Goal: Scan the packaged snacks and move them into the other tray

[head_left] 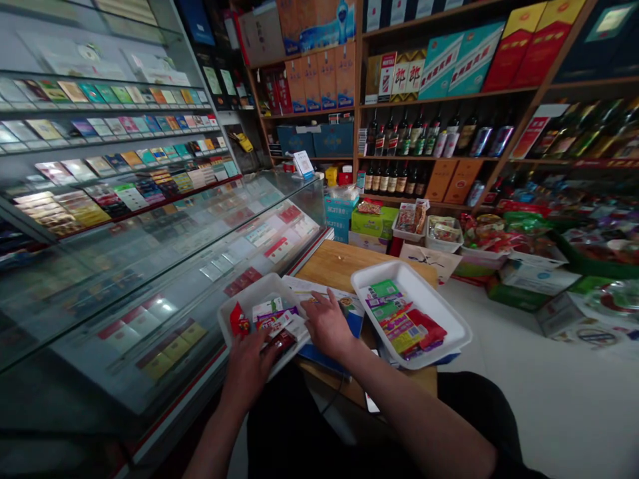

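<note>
A white tray [228,313] tilts at the left edge of the small wooden table, with a red packet [239,322], a purple packet [273,318] and a dark red packet [280,343] inside. My left hand [249,359] reaches into this tray, its fingers on the packets; what they grip, if anything, is hidden. Beside the tray's right rim is my right hand [327,322], fingers apart and holding nothing. A second white tray [442,313] rests on the right of the table, holding green packets [383,290], a pink and yellow packet [401,326] and a red packet [426,330].
Under my right hand lies a blue folder [355,324] on the wooden table [324,258]. A glass display counter [184,266] runs along the left. Shelves of bottles and boxes [462,56] stand behind, with snack boxes [373,223] on the floor. A phone [372,402] shows below the table edge.
</note>
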